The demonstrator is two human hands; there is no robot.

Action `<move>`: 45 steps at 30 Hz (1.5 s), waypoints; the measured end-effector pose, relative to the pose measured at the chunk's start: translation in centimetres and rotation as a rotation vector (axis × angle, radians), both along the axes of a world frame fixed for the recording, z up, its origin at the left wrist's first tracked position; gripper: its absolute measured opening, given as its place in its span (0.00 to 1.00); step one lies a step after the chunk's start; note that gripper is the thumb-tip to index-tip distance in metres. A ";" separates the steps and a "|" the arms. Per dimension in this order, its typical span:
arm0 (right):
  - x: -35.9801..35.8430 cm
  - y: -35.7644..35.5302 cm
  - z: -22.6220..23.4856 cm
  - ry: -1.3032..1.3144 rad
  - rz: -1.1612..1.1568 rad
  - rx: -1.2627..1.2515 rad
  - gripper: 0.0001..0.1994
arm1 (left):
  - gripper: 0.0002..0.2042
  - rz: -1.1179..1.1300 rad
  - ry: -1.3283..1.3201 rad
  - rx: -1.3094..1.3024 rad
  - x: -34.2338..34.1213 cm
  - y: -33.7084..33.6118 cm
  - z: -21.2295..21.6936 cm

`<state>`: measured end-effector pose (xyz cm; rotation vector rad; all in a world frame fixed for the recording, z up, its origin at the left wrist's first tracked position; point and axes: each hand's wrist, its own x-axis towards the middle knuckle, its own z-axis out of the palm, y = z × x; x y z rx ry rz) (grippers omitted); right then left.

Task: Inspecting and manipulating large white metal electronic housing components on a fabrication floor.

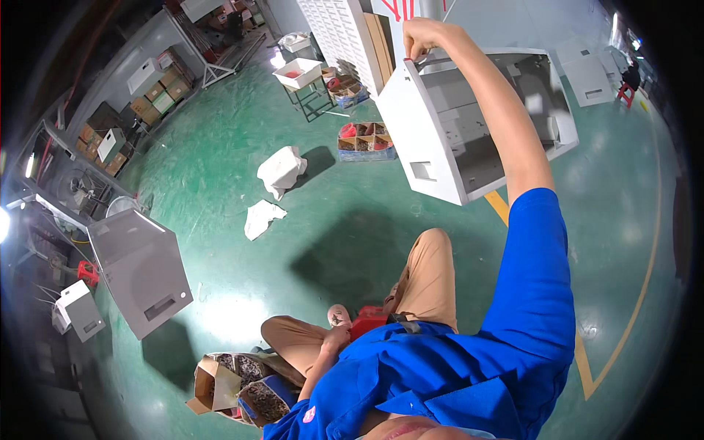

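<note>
My right arm reaches up and forward to a white sheet-metal cabinet (412, 139), which hangs with its open side showing a grey inside. My right hand (427, 35) is closed in a pinch at its upper left corner, beside a small red bit and a dark piece too small to name. Down at my lap, my left hand (337, 337) has its fingers curled next to a red object (368, 321). Whether the hand grips that object is hard to see. My forearm partly hides the cabinet's inside.
Cartons of small parts (265, 400) stand by my left side. A divided parts box (365, 141) and a cloth-covered stool (281, 170) stand ahead, with a white cloth (262, 218) on the floor. A grey panel (143, 271) hangs at left; a white tray (298, 75) sits on a stand.
</note>
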<state>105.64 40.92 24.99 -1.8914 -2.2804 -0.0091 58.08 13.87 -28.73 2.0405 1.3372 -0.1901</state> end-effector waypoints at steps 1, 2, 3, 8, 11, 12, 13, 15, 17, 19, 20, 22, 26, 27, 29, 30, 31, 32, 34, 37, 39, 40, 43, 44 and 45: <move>0.0 0.2 0.2 0.029 -0.036 -0.078 0.11 | 0.14 0.003 -0.071 0.026 -0.2 -0.2 -0.4; -0.1 0.4 0.2 0.031 -0.031 -0.077 0.11 | 0.14 0.007 -0.068 0.027 -0.4 -0.1 -0.2; -0.2 0.4 0.2 0.082 -0.014 -0.101 0.10 | 0.14 0.025 -0.053 0.004 -0.4 -0.2 -0.1; -1.0 0.3 0.2 0.154 -0.002 -0.125 0.10 | 0.13 0.035 -0.013 -0.017 -0.4 -0.6 -0.4; -1.7 0.0 0.4 0.151 0.031 -0.152 0.10 | 0.13 0.011 -0.065 0.027 -0.3 -0.8 0.0; -1.7 0.1 0.4 0.148 0.032 -0.153 0.10 | 0.13 0.019 -0.067 0.041 -0.3 -0.7 -0.2; -1.8 0.2 0.3 0.145 0.044 -0.158 0.09 | 0.13 0.026 -0.069 0.055 -0.2 -0.7 -0.3; -2.2 0.4 0.4 0.154 0.069 -0.183 0.09 | 0.13 0.036 -0.043 0.035 -0.2 -0.6 -0.3; -2.7 0.3 0.3 0.153 0.085 -0.171 0.08 | 0.13 0.047 -0.014 0.016 -0.3 -0.7 -0.2; -2.7 0.4 0.4 0.171 0.119 -0.172 0.07 | 0.13 0.058 -0.027 0.031 -0.2 -0.8 0.0; -2.7 0.5 0.3 0.171 0.118 -0.171 0.07 | 0.13 0.057 -0.027 0.032 -0.1 -0.9 0.2; -4.0 0.3 0.3 0.191 0.192 -0.194 0.07 | 0.13 0.074 -0.001 0.028 0.0 -1.2 1.5; -5.4 0.2 0.3 0.185 0.193 -0.219 0.06 | 0.13 0.056 -0.008 0.007 0.0 -1.1 1.7; -5.9 -0.2 0.4 0.156 0.193 -0.182 0.06 | 0.13 0.053 -0.031 0.026 0.1 -1.1 1.9; -6.5 -0.1 0.4 0.167 0.184 -0.191 0.06 | 0.12 0.051 -0.053 0.046 -0.1 -1.0 1.6; -6.5 -0.2 0.4 0.177 0.169 -0.200 0.07 | 0.12 0.022 -0.068 0.058 -0.3 -0.8 0.8; -6.7 -0.2 0.4 0.179 0.171 -0.199 0.07 | 0.12 0.002 -0.084 0.071 -0.5 -0.6 0.0; -6.9 -0.2 0.5 0.188 0.213 -0.197 0.07 | 0.12 0.003 -0.082 0.072 -0.7 -0.3 -0.7; -7.8 -0.4 0.7 0.202 0.299 -0.194 0.07 | 0.14 0.070 -0.159 0.038 -0.9 0.1 -1.5; -8.5 -1.6 0.4 0.215 0.328 -0.169 0.06 | 0.13 0.093 -0.159 0.129 -0.1 1.8 0.1; -7.7 -2.0 0.3 0.198 0.369 -0.139 0.06 | 0.12 0.106 -0.282 0.195 2.0 3.8 3.3; -7.7 -2.1 0.2 0.194 0.380 -0.142 0.06 | 0.10 0.139 -0.399 0.261 2.9 4.5 5.4; -8.5 -4.6 0.2 0.161 0.446 -0.065 0.10 | 0.09 0.111 -0.572 0.382 5.8 7.1 12.5; -8.8 -5.1 -0.2 0.159 0.450 -0.070 0.10 | 0.08 0.103 -0.625 0.446 6.4 7.7 14.6; -8.9 -5.4 -0.4 0.159 0.499 -0.027 0.10 | 0.08 0.143 -0.649 0.409 7.3 8.2 17.1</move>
